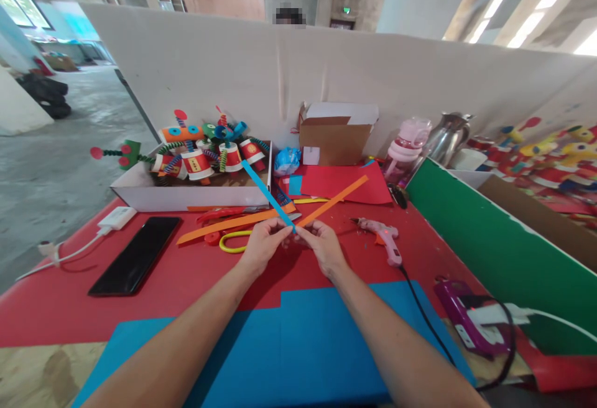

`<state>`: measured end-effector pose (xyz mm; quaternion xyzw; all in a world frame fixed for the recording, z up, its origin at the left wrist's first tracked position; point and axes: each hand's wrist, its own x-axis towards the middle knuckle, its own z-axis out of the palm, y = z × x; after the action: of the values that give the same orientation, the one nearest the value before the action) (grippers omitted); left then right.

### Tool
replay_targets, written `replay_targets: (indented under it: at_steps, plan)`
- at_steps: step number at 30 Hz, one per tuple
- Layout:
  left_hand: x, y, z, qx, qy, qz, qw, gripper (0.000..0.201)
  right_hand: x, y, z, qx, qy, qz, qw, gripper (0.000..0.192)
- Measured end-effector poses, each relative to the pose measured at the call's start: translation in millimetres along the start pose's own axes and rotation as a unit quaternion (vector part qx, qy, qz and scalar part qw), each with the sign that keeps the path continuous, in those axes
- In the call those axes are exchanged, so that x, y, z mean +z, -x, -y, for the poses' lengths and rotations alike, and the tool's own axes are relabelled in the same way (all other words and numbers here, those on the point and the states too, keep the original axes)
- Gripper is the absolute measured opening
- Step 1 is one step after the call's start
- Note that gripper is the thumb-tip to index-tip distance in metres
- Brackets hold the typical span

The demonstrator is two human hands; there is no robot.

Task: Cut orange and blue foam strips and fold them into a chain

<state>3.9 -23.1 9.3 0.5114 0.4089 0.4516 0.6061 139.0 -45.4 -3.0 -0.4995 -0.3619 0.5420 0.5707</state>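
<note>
Foreground: large blue paper sheet (289,339) lies flat on the red-covered desk (60,308), nearest the camera, under both forearms.
Hands: left hand (263,243) and right hand (323,245) meet at centre, fingertips pinched on the crossing point of two strips.
Strips: narrow blue paper strip (267,193) and narrow orange paper strip (333,201) meet at the fingertips and form a V opening away from the person.
Blue axis: runs from the pinch up and to the left, far end over the white box.
Orange axis: runs from the pinch up and to the right, far end over the red paper sheet (347,183).
Nearer hand: left is on the blue side, right on the orange side; both touch the joint, neither is clearly nearer.
Height: strips are lifted off the desk, free ends unsupported.
Right of hands: pink hot glue gun (381,239) lies on the desk, near the right hand, not touched.
Left of hands: second long orange paper strip (224,224) and yellow-handled scissors (233,241) lie just beside the left hand; black smartphone (136,255) sits further left.
Behind: white cardboard box of paper-cup robot figures (196,193).
</note>
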Motion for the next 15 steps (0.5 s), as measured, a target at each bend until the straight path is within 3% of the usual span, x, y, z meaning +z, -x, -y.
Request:
replay_targets:
  at_steps: [7,15]
  plan:
    - [-2.0,-0.2,-1.4,0.023,0.002,0.007,1.0,0.024,-0.8,-0.7,0.9,0.01,0.01,0.002,1.0,0.034]
    - [-2.5,-0.5,-0.8,-0.004,0.026,-0.001,1.0,0.026,-0.8,-0.3,1.6,0.016,0.014,0.013,1.0,0.035]
